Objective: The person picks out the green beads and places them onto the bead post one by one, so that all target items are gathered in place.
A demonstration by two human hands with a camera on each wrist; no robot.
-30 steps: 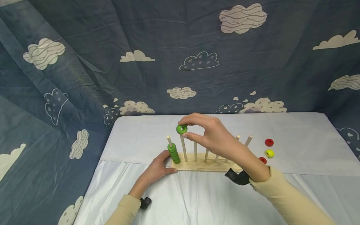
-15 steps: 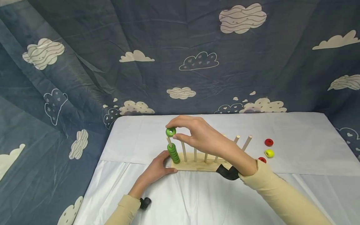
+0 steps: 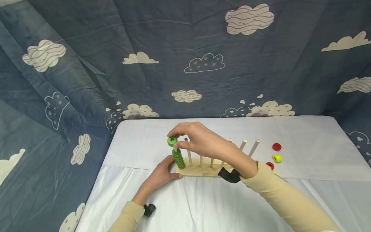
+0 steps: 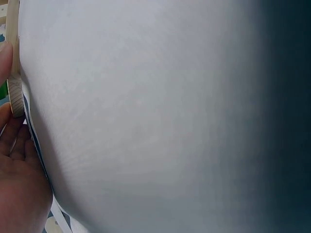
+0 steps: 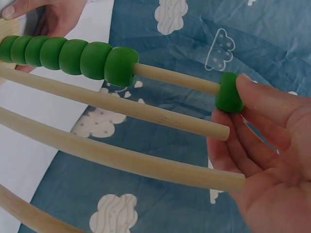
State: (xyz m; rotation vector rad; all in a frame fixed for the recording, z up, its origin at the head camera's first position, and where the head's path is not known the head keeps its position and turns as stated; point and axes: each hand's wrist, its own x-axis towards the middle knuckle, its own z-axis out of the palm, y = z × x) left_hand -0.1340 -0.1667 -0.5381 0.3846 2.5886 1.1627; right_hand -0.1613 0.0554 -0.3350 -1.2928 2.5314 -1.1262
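Note:
My right hand [image 3: 203,139] pinches a green wooden bead [image 5: 228,93] between thumb and fingers. That bead is at the tip of the leftmost peg [image 5: 177,79] of a wooden peg stand [image 3: 195,172]; in the right wrist view the peg's end meets it. Lower on the same peg sits a stack of several green beads [image 3: 178,159], with bare peg between them and the held one. My left hand [image 3: 162,172] grips the left end of the stand's base, thumb at the front edge. Only part of that grip shows in the left wrist view.
Several bare upright pegs [image 3: 253,148] stand to the right along the base, partly behind my right forearm. Farther right on the white cloth [image 3: 313,148] lie red beads [image 3: 276,147] and a yellow bead [image 3: 277,158]. A dark cloud-patterned curtain [image 3: 162,80] hangs behind.
My right hand has carried the green bead leftward from above the second peg to the leftmost peg's tip, then slightly down. The left hand stays on the base.

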